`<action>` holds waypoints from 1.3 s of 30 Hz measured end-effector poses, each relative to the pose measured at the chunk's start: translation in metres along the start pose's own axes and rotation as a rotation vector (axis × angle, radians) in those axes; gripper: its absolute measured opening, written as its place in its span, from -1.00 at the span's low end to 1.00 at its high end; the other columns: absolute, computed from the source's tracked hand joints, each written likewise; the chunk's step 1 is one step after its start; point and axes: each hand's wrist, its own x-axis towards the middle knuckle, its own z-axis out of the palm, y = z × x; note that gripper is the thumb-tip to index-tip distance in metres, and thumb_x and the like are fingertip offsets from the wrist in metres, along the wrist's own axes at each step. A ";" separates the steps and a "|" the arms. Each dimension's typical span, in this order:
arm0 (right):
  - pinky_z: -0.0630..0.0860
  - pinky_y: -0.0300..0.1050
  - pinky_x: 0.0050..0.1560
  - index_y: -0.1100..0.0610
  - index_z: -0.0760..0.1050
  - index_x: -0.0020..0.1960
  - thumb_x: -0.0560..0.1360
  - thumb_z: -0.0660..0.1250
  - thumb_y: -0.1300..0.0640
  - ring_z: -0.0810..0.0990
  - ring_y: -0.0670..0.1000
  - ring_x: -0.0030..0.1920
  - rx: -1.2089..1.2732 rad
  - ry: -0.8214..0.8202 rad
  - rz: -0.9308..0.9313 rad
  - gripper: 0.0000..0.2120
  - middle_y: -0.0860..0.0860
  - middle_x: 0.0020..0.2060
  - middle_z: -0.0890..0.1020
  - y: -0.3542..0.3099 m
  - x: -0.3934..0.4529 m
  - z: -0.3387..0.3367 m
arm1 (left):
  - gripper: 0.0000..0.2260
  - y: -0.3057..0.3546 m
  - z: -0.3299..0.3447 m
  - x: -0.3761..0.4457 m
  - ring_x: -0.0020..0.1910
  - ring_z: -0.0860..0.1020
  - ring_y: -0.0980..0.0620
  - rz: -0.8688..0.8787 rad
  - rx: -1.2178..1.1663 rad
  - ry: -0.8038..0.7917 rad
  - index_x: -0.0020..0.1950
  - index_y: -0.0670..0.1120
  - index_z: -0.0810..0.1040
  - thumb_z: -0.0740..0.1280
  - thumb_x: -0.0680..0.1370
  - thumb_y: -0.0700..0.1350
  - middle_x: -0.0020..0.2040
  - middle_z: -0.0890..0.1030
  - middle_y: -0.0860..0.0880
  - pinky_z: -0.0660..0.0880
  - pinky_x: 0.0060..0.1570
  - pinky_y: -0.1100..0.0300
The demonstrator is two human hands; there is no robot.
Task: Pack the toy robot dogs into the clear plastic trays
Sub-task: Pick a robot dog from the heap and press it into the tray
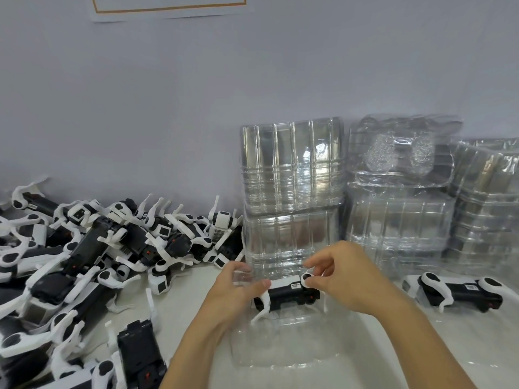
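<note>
At lower centre of the frame, your left hand (pixel 234 293) and right hand (pixel 341 279) hold one toy robot dog (pixel 286 295) over the clear tray (pixel 283 346) on the counter (pixel 438 341). Your left fingers (pixel 261 284) curl around its left end; your right fingers (pixel 310 282) pinch a white leg joint at its right end. A packed dog (pixel 460 293) lies at right. Loose dogs (pixel 98 248) are piled at left. Tray stacks (pixel 292 169) stand behind.

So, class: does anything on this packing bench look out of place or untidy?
Yes. The unpacked toy robot dogs lie in a tangled heap at left, legs pointing every way, while the clear trays stand in neat stacks.
</note>
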 end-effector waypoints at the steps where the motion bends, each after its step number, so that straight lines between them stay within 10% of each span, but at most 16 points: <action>1: 0.46 -0.46 -0.28 -0.05 0.68 0.06 0.40 0.59 0.07 0.61 -0.28 -0.21 0.030 0.003 0.012 -0.75 -0.16 -0.22 0.67 0.001 0.000 -0.001 | -0.67 0.001 0.000 -0.001 0.03 0.58 0.17 0.005 -0.001 -0.004 0.14 0.06 0.51 0.54 0.46 -0.01 0.14 0.59 0.11 0.40 -0.20 0.33; 6: 0.46 -0.40 -0.25 -0.07 0.67 0.04 0.38 0.60 0.13 0.62 -0.16 -0.20 0.027 -0.034 0.030 -0.72 -0.12 -0.19 0.66 0.002 -0.003 -0.006 | -0.68 0.001 0.001 -0.002 0.02 0.57 0.18 0.009 -0.023 0.008 0.13 0.04 0.51 0.55 0.46 -0.03 0.11 0.59 0.11 0.39 -0.38 0.52; 22: 0.35 -0.37 -0.33 -0.11 0.60 -0.17 0.37 0.61 0.18 0.54 -0.14 -0.22 -0.150 -0.034 0.067 -0.75 -0.12 -0.19 0.57 0.004 -0.002 -0.002 | -0.68 0.002 0.005 -0.003 0.01 0.57 0.15 0.009 -0.085 0.002 0.13 0.04 0.52 0.54 0.46 -0.04 0.11 0.58 0.09 0.38 -0.19 0.28; 39: 0.43 -0.27 -0.28 -0.15 0.62 -0.35 0.34 0.58 -0.16 0.58 -0.22 -0.32 -0.121 0.134 0.143 -0.80 -0.22 -0.41 0.62 -0.007 0.000 0.015 | -0.70 0.000 0.007 -0.004 0.01 0.61 0.12 -0.012 -0.146 0.047 0.08 0.03 0.56 0.58 0.42 -0.05 0.07 0.63 0.05 0.41 -0.16 0.26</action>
